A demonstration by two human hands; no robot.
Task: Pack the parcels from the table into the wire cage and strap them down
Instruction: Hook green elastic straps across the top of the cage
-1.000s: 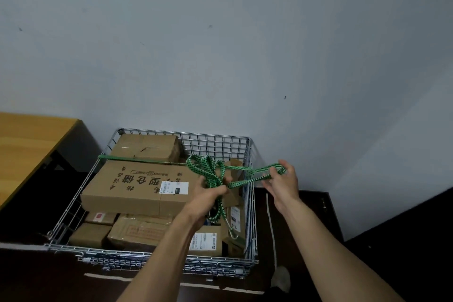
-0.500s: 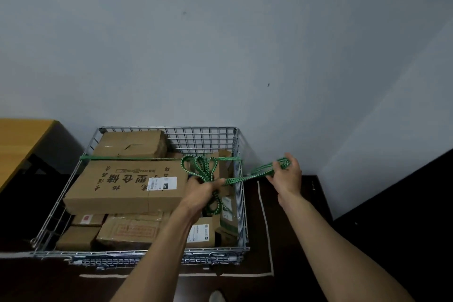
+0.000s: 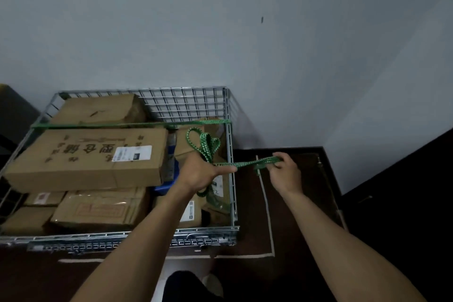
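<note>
A wire cage (image 3: 229, 154) stands on the floor, filled with several cardboard parcels; the largest parcel (image 3: 90, 157) lies on top with printed characters and a white label. One green strap (image 3: 132, 124) is stretched across the cage's top from left rim to right rim. A second green strap (image 3: 207, 146) hangs in loops over the cage's right side. My left hand (image 3: 199, 174) grips that bundle of loops. My right hand (image 3: 285, 173) is outside the cage to the right and pinches the strap's free length, which runs taut between both hands.
The cage sits against a pale wall, on a dark floor mat (image 3: 269, 203) with a light border line. A dark piece of furniture (image 3: 14, 115) is at the far left and another dark surface (image 3: 404, 191) at the right.
The view has dropped and shifted, so the wooden table at the left has left the frame. My right hand has pulled the strap's end lower and further right of the cage; my left hand keeps the loops.
</note>
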